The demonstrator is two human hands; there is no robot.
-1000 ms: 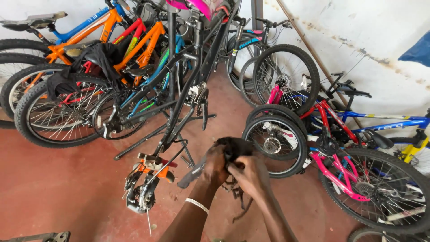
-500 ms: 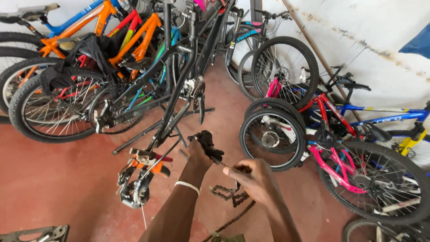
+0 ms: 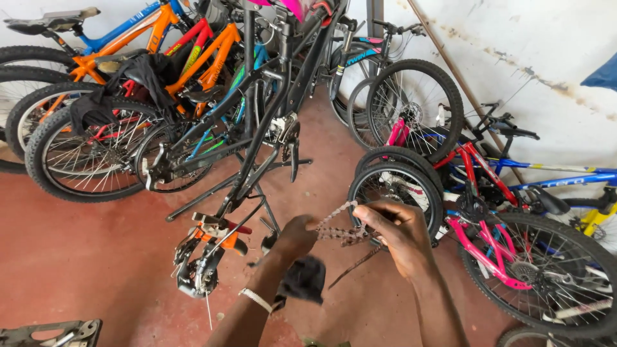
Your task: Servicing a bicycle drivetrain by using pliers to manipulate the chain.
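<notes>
Left hand [image 3: 297, 235]: fingers curled shut on one end of the bicycle chain [image 3: 339, 226]; a dark rag [image 3: 303, 280] hangs just below the wrist.
Right hand [image 3: 393, 229]: fingertips pinching the chain's other end.
Chain: stretched between both hands, above the red floor [image 3: 71, 257].
Surroundings: black bicycle frame [image 3: 270, 122] on a stand to the left; pink bicycle [image 3: 495, 247] to the right; white wall [image 3: 546, 58] behind.

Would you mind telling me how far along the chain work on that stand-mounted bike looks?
Done: the chain is off the black bike frame on the stand. In hand: left hand and right hand stretch it, a dark rag under the left. Left: the frame has no chain fitted.
</notes>
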